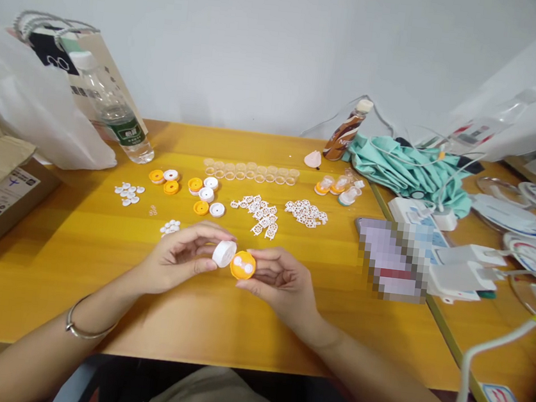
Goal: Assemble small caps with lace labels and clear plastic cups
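Note:
Between thumb and fingers, my left hand (179,257) grips a white round cap (224,254), tipped on its side. My right hand (282,286) pinches an orange round cap (243,266) whose face, with small white pieces on it, is turned toward me. The two caps are close together over the table; whether they touch I cannot tell. Beyond them lie more orange and white caps (201,207), white lattice pieces (263,213) in two piles, small white discs (128,193) and a double row of clear cups (250,172). Several assembled pieces with clear tops (339,186) stand farther right.
A cardboard box (2,196), a white bag (37,104) and a water bottle (124,123) stand left. At right are a phone (383,253), a power strip (414,234), chargers with cables, teal cloth (407,168) and a brown drink bottle (347,131).

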Demonstrator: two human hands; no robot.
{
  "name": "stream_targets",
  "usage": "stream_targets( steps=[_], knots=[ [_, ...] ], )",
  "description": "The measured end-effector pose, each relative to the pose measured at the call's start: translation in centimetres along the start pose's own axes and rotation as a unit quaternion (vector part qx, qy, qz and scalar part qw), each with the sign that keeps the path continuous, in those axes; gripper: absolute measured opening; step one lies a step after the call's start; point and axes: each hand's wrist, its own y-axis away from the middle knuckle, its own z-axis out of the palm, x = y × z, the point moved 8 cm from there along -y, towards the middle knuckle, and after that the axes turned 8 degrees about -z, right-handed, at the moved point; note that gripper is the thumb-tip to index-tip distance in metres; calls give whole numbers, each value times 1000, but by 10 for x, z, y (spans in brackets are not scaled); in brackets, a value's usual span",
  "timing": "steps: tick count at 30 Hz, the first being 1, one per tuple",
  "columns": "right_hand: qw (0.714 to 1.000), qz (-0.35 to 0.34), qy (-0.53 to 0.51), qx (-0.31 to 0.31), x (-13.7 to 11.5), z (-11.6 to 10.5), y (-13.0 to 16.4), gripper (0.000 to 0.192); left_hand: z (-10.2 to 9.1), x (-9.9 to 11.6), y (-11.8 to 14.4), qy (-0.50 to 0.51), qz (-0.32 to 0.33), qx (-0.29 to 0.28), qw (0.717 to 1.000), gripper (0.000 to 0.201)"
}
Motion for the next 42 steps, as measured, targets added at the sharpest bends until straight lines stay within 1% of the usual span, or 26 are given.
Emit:
stream_targets(
  steps=[5, 15, 21, 28, 35, 42],
  knots=[
    [1000, -22, 7, -3, 0, -1, 0, 39, 1, -1, 1, -13, -12, -2, 1000, 33],
    [1000, -27, 5, -9, 2, -1, 0, 38, 1, 2, 2, -97, 13, -1, 995, 37],
    [1000, -20, 9, -9, 4, 0, 0, 36, 5, 9, 3, -210, 64, -7, 976, 43],
    [999, -25, -9, -29, 5, 4, 0, 34, 14, 12, 7, -289, 86, -29, 953, 44],
    [999, -11, -6, -35, 12, 4, 2, 31, 19, 12, 10, -319, 102, -29, 942, 44],
    [1000, 0, 4, -28, 15, 3, 3, 30, 21, 11, 9, -313, 103, -29, 944, 44]
  ],
)
